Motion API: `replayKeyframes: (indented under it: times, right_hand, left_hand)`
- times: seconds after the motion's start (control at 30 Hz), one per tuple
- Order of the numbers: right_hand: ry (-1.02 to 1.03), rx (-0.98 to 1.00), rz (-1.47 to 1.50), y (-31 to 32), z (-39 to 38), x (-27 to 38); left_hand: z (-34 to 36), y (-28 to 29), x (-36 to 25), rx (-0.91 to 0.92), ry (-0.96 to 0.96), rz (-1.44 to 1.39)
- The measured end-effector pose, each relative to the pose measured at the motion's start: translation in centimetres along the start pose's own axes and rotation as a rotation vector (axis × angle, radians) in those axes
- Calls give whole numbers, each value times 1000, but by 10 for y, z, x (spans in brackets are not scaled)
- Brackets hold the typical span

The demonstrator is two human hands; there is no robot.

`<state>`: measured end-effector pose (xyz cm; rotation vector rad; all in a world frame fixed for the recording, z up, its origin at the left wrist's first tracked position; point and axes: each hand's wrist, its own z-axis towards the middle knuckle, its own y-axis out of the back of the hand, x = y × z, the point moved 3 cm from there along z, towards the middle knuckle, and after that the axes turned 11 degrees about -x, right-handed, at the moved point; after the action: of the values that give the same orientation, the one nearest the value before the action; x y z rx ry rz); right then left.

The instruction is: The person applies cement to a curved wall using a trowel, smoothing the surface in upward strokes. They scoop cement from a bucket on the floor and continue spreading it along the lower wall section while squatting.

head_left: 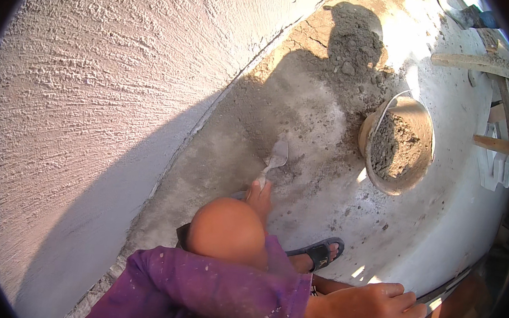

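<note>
My right hand (260, 198) grips the handle of a trowel (277, 154), its pale, mortar-smeared blade low against the grey concrete floor (225, 148). The forearm behind it is partly hidden by my bare knee (228, 227). Across the bottom, my left arm in a dusty purple sleeve reaches over to the right. My left hand (368, 314) is at its end, back up, fingers loosely bent and a little apart; I see nothing held in it. Beyond the trowel, to the right, a bucket (366, 134) stands tilted toward me, containing grey-brown mortar (394, 147).
A rough plastered wall (105, 75) runs along the left. Loose mortar or soil (353, 47) lies heaped at the far side, under a shadow. Wooden boards (477, 63) and scraps lie at the right. My foot in a black slide sandal (320, 255) is near the trowel hand.
</note>
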<state>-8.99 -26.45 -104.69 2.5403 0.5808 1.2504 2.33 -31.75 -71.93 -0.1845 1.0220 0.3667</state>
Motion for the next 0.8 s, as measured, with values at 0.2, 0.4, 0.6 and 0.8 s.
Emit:
replayKeyframes:
  times: [0.2, 0.4, 0.6, 0.8]
  right_hand:
    - [-8, 236, 387, -85, 70, 55]
    - [-180, 438, 651, -85, 77, 90]
    - [-56, 290, 677, 48, 65, 136]
    - [218, -429, 340, 158, 52, 143]
  left_hand:
    - [-13, -14, 1, 22, 83, -80]
    - [-2, 0, 15, 44, -87, 17]
    - [6, 7, 8, 69, -8, -8]
    - [22, 30, 25, 227, -4, 82]
